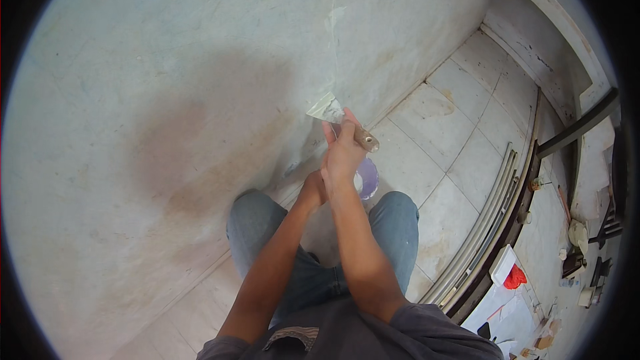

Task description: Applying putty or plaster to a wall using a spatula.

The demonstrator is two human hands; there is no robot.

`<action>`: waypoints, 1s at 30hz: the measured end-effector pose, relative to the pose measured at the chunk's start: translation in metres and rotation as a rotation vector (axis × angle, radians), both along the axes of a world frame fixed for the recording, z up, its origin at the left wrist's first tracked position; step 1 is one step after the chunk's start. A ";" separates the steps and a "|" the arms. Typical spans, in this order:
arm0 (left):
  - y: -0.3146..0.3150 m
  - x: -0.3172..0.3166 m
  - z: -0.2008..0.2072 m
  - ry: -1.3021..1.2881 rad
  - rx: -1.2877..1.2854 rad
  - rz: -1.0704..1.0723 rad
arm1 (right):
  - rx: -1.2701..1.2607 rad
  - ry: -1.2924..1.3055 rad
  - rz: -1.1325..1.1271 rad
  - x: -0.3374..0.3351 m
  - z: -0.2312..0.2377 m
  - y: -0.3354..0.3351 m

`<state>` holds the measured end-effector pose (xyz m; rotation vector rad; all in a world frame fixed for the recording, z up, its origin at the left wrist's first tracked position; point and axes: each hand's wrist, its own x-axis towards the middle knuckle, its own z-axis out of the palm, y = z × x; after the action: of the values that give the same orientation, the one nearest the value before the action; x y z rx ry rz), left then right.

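My right hand (pixel 345 153) grips a putty knife by its brown handle (pixel 367 140), the hole at the handle's end showing. The knife's wide blade (pixel 325 108) carries pale filler and is at the wall, just below a vertical crack line (pixel 335 47) with light filler patches. My left hand (pixel 313 190) is close against the right wrist; its fingers are mostly hidden behind it. Partly covered by my right wrist is a round purple container (pixel 368 179) with something whitish inside. Whether my left hand touches it I cannot tell.
The pale wall (pixel 167 47) has a large brown stain (pixel 213 133). My bent knees (pixel 398 227) flank my arms above the tiled floor (pixel 433 127). Long pipes (pixel 483 220) lie to the right, with a white tray and red cloth (pixel 515 277) beyond them.
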<state>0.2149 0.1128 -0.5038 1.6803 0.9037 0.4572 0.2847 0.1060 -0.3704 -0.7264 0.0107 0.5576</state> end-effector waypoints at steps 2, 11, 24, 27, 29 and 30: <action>-0.002 0.001 -0.001 -0.014 -0.064 0.013 | 0.004 -0.012 -0.008 -0.002 0.006 -0.002; -0.001 0.002 0.005 -0.068 -0.349 0.023 | 0.033 -0.055 0.043 -0.009 0.022 -0.010; -0.004 0.004 0.007 -0.131 -0.634 0.020 | -0.012 -0.043 -0.079 0.062 -0.022 0.007; -0.002 0.003 0.004 -0.151 -0.652 0.040 | -0.016 -0.080 -0.063 0.063 -0.019 0.013; -0.002 0.002 0.003 -0.141 -0.643 0.036 | -0.036 -0.086 -0.058 0.060 -0.014 0.014; -0.001 0.002 0.002 -0.144 -0.642 0.038 | -0.057 -0.089 -0.057 0.059 -0.012 0.014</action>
<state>0.2165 0.1113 -0.5020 1.0333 0.8601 0.2671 0.3439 0.1203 -0.3825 -0.8033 -0.0358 0.4718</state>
